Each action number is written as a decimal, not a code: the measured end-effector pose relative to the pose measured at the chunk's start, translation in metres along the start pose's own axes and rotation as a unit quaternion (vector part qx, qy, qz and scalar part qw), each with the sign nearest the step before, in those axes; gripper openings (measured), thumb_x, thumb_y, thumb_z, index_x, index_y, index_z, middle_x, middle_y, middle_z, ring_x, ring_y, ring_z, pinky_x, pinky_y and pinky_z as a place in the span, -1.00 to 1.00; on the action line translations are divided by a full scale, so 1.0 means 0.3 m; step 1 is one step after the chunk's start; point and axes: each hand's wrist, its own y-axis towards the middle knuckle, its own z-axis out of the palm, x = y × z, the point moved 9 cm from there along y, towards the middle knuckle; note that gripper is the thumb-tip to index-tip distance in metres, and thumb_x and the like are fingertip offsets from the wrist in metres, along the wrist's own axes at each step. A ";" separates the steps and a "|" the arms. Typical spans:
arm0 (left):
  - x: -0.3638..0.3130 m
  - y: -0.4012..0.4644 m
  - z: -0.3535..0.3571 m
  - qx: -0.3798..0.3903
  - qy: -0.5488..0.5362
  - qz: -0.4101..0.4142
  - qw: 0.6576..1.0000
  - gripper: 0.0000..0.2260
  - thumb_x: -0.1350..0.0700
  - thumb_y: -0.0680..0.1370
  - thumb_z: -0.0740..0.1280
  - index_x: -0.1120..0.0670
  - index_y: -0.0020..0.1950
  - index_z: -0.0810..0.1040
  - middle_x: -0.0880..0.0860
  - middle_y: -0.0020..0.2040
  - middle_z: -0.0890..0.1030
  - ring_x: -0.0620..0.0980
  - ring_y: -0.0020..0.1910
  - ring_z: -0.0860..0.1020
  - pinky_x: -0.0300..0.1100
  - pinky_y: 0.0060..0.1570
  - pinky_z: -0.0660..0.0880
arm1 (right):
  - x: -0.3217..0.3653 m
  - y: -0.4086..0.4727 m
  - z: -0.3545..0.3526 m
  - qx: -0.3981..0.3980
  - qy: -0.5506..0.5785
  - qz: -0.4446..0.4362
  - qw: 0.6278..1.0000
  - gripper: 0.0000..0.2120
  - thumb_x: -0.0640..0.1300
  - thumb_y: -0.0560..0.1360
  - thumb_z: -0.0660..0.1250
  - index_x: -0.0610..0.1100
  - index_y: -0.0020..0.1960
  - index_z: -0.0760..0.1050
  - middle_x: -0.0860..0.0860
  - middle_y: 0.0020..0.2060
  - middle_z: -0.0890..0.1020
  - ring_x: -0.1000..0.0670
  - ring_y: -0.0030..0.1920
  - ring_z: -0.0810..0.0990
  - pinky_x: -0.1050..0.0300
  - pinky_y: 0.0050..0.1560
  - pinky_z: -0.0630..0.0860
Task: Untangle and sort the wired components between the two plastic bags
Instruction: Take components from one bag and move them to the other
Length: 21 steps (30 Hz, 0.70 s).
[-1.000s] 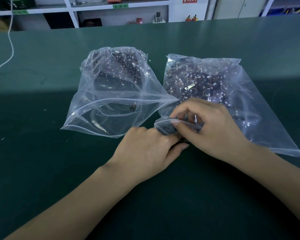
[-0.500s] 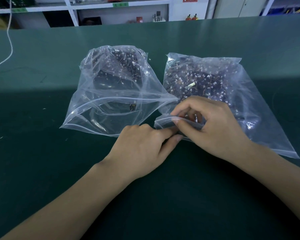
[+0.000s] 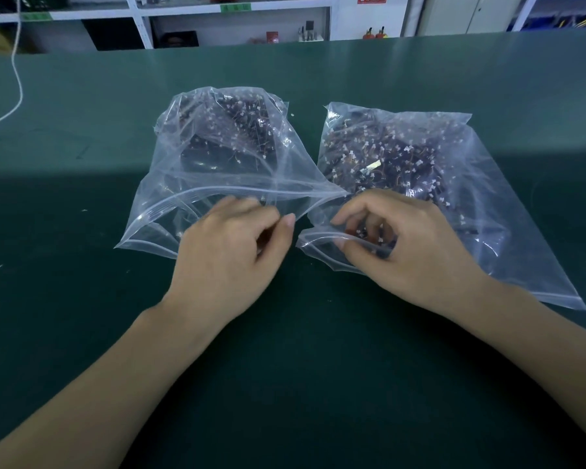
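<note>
Green matting (image 3: pixel 82 299) carries two clear zip bags: right hand (image 3: pixel 410 245) pinches the right bag's (image 3: pixel 487 214) mouth, curled left hand (image 3: pixel 230 252) apparently carrying a piece should drop it deep into the left bag (image 3: pixel 170 184).

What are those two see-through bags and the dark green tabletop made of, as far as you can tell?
The two clear zip-top bags, left and right, look like thin, soft, glossy plastic film: they crinkle, catch highlights and show the dark wired components inside. The dark green tabletop looks matte, probably a rubber or vinyl mat, since it gives almost no shine, though the picture leaves that open.
</note>
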 end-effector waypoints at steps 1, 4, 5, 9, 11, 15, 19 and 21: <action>0.016 0.001 0.014 0.017 0.023 -0.008 1.000 -0.66 -0.06 0.70 0.29 0.04 -0.23 0.44 -0.08 -0.23 0.46 0.00 -0.14 0.44 -0.05 -0.12 0.43 | 0.001 -0.001 0.000 0.001 -0.004 0.000 1.000 -0.84 -0.12 0.52 0.53 -0.04 0.09 0.66 0.14 -0.14 0.64 0.01 -0.25 0.59 0.15 -0.20 0.55; 0.055 0.000 0.053 0.077 0.080 -0.043 0.993 -0.71 -0.19 0.68 0.22 0.01 0.00 0.51 -0.04 0.01 0.55 0.06 0.12 0.47 -0.02 0.22 0.35 | 0.001 -0.001 0.002 0.005 -0.010 0.004 1.000 -0.84 -0.11 0.53 0.54 -0.01 0.09 0.66 0.15 -0.14 0.63 0.01 -0.26 0.59 0.12 -0.20 0.56; 0.066 -0.003 0.066 0.099 0.092 -0.056 0.989 -0.67 -0.23 0.69 0.15 -0.01 0.10 0.51 -0.04 0.09 0.57 0.06 0.20 0.47 -0.01 0.29 0.31 | 0.000 0.000 0.002 0.006 -0.010 0.006 1.000 -0.84 -0.10 0.53 0.53 0.00 0.09 0.66 0.15 -0.13 0.63 0.02 -0.26 0.58 0.09 -0.20 0.57; 0.108 -0.032 0.130 0.225 0.124 -0.094 0.962 -0.36 -0.35 0.67 -0.21 -0.16 0.66 0.25 -0.08 0.59 0.38 0.03 0.64 0.15 0.05 0.65 0.00 | -0.002 0.002 0.007 0.010 -0.010 0.008 1.000 -0.88 -0.11 0.54 0.53 0.00 0.06 0.66 0.15 -0.13 0.63 0.00 -0.26 0.57 0.04 -0.20 0.57; 0.116 -0.038 0.142 0.246 0.122 -0.098 0.957 -0.32 -0.36 0.65 -0.27 -0.19 0.69 0.20 -0.12 0.65 0.28 -0.03 0.68 0.08 0.03 0.67 -0.08 | -0.004 0.001 0.010 0.014 -0.010 0.008 1.000 -0.88 -0.12 0.54 0.53 0.00 0.05 0.66 0.15 -0.13 0.62 0.00 -0.26 0.57 0.05 -0.20 0.56; 0.118 -0.017 0.108 0.213 0.115 -0.100 0.965 -0.31 -0.36 0.67 -0.21 -0.09 0.60 0.40 -0.13 0.54 0.47 -0.07 0.58 0.32 0.00 0.63 0.08 | -0.012 -0.001 0.015 0.019 -0.010 0.014 1.000 -0.86 -0.14 0.53 0.54 0.01 0.05 0.66 0.14 -0.12 0.62 -0.01 -0.26 0.57 0.11 -0.20 0.54; 0.119 -0.028 0.111 0.235 0.132 -0.095 0.958 -0.33 -0.38 0.65 -0.20 -0.15 0.63 0.33 -0.15 0.57 0.42 -0.04 0.58 0.32 0.02 0.63 0.11 | -0.017 0.000 0.018 0.021 -0.011 0.015 1.000 -0.86 -0.14 0.53 0.54 0.02 0.05 0.66 0.14 -0.10 0.63 -0.01 -0.26 0.57 0.12 -0.20 0.54; 0.113 -0.032 0.118 0.244 0.136 -0.087 0.956 -0.34 -0.37 0.66 -0.19 -0.15 0.65 0.30 -0.16 0.61 0.37 -0.04 0.60 0.29 0.02 0.64 0.09 | -0.019 0.000 0.020 0.022 -0.011 0.016 1.000 -0.87 -0.13 0.53 0.53 0.02 0.05 0.66 0.15 -0.10 0.63 -0.01 -0.26 0.57 0.12 -0.20 0.54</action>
